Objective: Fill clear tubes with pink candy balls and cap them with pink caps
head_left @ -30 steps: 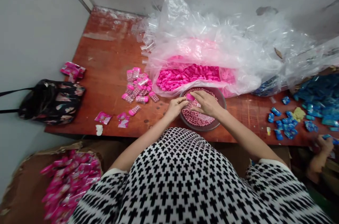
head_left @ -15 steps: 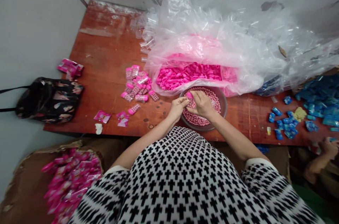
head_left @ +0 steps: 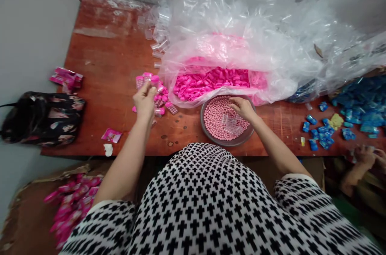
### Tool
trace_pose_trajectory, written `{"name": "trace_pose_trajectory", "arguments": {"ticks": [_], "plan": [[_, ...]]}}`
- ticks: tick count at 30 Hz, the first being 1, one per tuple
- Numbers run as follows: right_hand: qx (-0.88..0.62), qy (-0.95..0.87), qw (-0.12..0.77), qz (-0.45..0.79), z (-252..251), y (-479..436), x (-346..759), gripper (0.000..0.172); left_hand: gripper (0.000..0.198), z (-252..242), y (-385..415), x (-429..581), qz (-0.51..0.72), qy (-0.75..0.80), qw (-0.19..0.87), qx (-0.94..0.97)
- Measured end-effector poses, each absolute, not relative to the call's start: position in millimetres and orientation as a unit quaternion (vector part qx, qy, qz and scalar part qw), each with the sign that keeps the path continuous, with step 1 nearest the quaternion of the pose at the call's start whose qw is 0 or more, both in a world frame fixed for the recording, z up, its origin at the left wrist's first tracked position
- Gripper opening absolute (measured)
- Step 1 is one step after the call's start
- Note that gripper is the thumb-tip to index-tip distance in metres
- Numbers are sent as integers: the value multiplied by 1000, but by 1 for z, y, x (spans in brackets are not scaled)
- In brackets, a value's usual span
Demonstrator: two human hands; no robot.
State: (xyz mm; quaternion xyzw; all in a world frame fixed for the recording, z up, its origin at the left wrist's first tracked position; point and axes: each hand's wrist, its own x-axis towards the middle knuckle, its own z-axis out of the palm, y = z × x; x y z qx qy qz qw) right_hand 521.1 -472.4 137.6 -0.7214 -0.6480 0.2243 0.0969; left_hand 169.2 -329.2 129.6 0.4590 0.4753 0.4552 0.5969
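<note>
My left hand [head_left: 144,100] is over the pile of filled pink-capped tubes [head_left: 161,96], its fingers closed on a small pink-capped tube [head_left: 154,80]. Most of that tube's body is hidden by the fingers. Over the right part of a grey bowl [head_left: 204,128] hangs my right hand [head_left: 243,109], fingers apart and slightly bent, with nothing visible in them. Pink beads [head_left: 215,112] fill the bowl, and a few clear empty tubes [head_left: 232,124] lie on top of them.
Behind the bowl, a large plastic bag [head_left: 193,46] holds pink caps [head_left: 211,82]. Clear tubes [head_left: 161,32] lie left of it. Blue packets [head_left: 324,134] and a co-worker's hands [head_left: 366,156] are at right. A black bag [head_left: 57,116] and a carton of pink packets [head_left: 72,207] are left.
My left hand has moved from the bowl leftward to the pile with a pink-capped tube. My right hand has let go of that tube and shifted slightly right over the bowl.
</note>
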Motion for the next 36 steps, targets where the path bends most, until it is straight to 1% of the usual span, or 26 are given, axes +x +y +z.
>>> {"name": "trace_pose_trajectory", "arguments": {"ticks": [2, 4, 6, 8, 11, 13, 16, 19, 21, 23, 25, 27, 29, 33, 36], "plan": [[-719, -660, -7, 219, 133, -480, 535, 30, 33, 127, -324, 159, 457, 478, 562, 497], [-701, -674, -91, 214, 129, -488, 539, 29, 39, 123, -335, 165, 457, 489, 537, 514], [-679, -688, -133, 219, 124, -495, 533, 30, 43, 119, -357, 183, 435, 507, 533, 519], [-655, -709, -144, 221, 119, -500, 523, 34, 41, 116, -384, 208, 403, 522, 541, 522], [-618, -746, -142, 203, 109, -503, 508, 41, 35, 113, -423, 244, 354, 497, 593, 525], [-606, -758, -140, 195, 104, -504, 504, 36, 31, 112, -444, 262, 322, 477, 619, 534], [-618, -741, -152, 215, 98, -505, 507, 26, 24, 107, -464, 281, 272, 458, 635, 559], [-627, -722, -159, 245, 96, -508, 518, 26, 21, 102, -473, 294, 222, 447, 626, 599], [-635, -714, -142, 258, 97, -511, 526, 24, 20, 100, -474, 299, 200, 438, 616, 623], [-658, -702, -100, 252, 99, -513, 534, 24, 20, 100, -474, 300, 194, 435, 615, 628], [-683, -695, -50, 218, 99, -511, 539, 24, 21, 100, -473, 298, 197, 444, 621, 615], [-686, -699, -19, 201, 95, -505, 536, 22, 23, 100, -471, 293, 200, 456, 627, 599], [-668, -710, -13, 223, 86, -495, 526, 21, 25, 98, -469, 287, 206, 465, 627, 590], [-626, -721, 7, 297, 63, -482, 494, 14, 26, 90, -466, 276, 242, 475, 627, 568], [-618, -709, 36, 337, 54, -486, 481, 14, 29, 84, -464, 271, 256, 487, 631, 546]]}}
